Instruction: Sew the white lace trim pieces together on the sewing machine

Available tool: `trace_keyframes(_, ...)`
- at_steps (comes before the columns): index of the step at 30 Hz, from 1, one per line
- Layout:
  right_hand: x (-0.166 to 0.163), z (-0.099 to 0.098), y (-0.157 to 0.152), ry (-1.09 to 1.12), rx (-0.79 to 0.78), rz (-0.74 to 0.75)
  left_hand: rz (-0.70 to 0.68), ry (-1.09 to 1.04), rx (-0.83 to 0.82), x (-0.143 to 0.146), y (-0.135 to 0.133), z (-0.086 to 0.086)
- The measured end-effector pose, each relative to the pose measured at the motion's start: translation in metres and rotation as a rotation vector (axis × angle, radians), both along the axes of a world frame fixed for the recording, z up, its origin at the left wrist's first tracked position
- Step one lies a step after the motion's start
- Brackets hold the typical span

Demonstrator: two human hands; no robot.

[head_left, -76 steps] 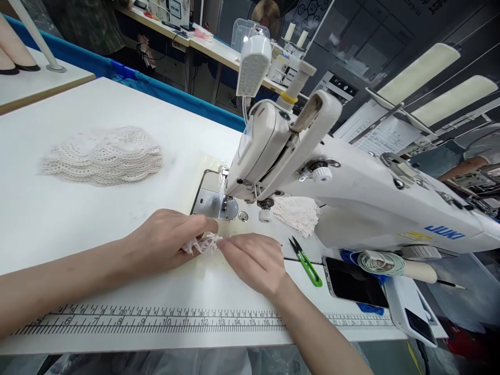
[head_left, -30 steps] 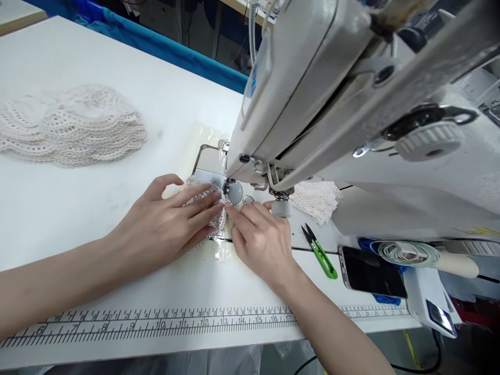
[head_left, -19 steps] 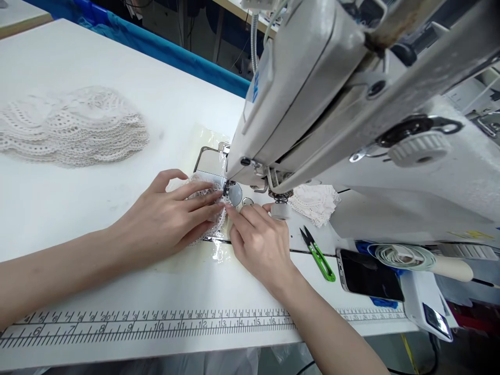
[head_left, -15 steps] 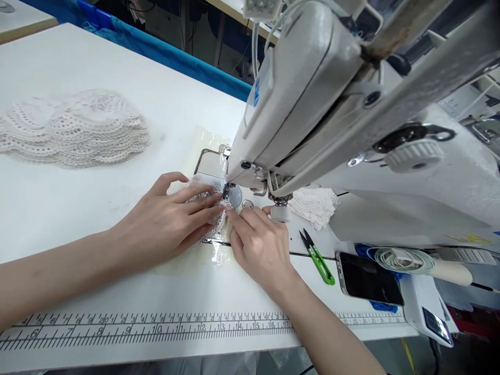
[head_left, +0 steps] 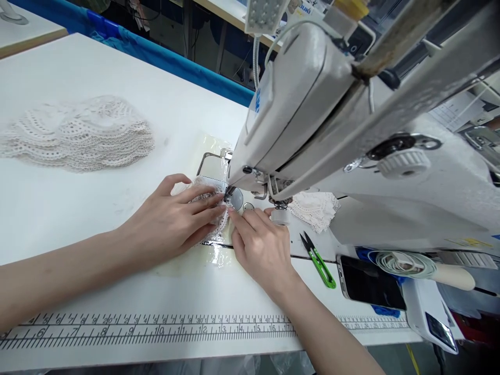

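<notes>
One eyelet-lace piece, previously bunched, now lies flattened beside the presser foot, apparently in sewing position; left hand presses with fingers spread, right hand's grip I cannot tell.

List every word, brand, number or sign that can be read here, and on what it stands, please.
"6" to "17": lower row of the ruler; its other digits are too small.
"JUKI", faint: background sewing machine.
Blue lettering on the near sewing machine: too slanted to read.
Paper and yellow marking at right: too blurred.
</notes>
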State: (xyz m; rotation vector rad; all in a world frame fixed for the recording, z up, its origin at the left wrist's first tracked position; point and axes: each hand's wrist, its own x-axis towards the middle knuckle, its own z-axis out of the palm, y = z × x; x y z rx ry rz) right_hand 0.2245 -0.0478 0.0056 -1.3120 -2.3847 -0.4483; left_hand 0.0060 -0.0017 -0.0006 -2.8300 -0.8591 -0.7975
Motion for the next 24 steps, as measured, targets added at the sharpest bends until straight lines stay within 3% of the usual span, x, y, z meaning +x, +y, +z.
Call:
trace_keyframes(14,-0.001,-0.001,0.000,-0.031,-0.005,-0.026,0.008,-0.007,-0.009,-0.001,-0.003,0.000)
trace_keyframes(18,0.000,0.000,0.000,0.003,-0.021,-0.024,-0.080,0.037,0.072,-0.004,-0.008,0.007)
trace_keyframes(24,0.000,0.003,0.004,0.024,-0.033,-0.023,-0.136,0.059,0.068,-0.003,-0.009,0.007)
